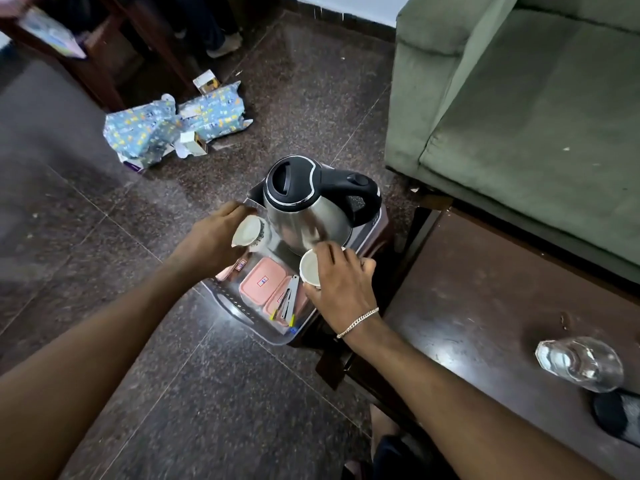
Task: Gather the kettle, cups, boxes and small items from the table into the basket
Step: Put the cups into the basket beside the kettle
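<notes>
Kettle [308,206] is sitting at the 12 o'clock end of the clear basket [221,299], probably placed there first as the heaviest item. Pink boxes [265,280] are lying flat at the 6 o'clock end, tongs [289,299] on top. We're grasping one white cup per hand: left hand [207,240] is holding the left cup [251,232] tilted at the kettle's 8 o'clock; right hand [341,275] is gripping the right cup [311,270] by its rim at 5 o'clock. We're likely slotting both cups into gaps beside the kettle. A glass tumbler [578,363] is lying on its side on the dark surface [467,306] at 3 o'clock, well apart from the basket.
</notes>
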A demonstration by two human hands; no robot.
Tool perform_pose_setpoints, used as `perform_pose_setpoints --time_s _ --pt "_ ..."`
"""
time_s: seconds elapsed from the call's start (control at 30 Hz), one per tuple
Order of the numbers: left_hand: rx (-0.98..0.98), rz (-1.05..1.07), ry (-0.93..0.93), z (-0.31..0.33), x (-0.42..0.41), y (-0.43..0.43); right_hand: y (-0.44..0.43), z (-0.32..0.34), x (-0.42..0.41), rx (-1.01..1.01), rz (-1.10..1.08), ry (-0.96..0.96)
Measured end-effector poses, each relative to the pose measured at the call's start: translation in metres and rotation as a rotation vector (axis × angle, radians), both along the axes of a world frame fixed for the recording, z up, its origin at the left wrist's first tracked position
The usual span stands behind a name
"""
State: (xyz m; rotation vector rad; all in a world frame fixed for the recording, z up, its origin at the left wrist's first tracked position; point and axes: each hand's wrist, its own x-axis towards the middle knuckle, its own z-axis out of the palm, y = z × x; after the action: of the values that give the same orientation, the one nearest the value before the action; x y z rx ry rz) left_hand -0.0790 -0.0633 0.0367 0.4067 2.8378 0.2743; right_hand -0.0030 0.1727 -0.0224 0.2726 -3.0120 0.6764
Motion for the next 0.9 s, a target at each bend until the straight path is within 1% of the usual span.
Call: perform_pose_setpoints --time_s 0.13,0.43,0.73,0.9 --pt "0.024 -0.03 -0.025 -0.017 -0.014 -0.003 -0.007 -0.007 0.002 0.056 -0.017 -0.021" --pt "0.022 -0.082 -0.064 -0.038 -0.034 -0.008 -0.01 -0.021 -0.001 0.074 -0.031 -0.096" --pt "0.018 -0.134 -0.105 -0.043 -0.04 -0.004 -0.017 -0.025 -0.002 0.09 -0.025 -0.116" --pt "0.056 -0.139 -0.111 -0.045 -0.037 -0.003 -0.019 -0.026 -0.002 0.06 -0.007 -0.156"
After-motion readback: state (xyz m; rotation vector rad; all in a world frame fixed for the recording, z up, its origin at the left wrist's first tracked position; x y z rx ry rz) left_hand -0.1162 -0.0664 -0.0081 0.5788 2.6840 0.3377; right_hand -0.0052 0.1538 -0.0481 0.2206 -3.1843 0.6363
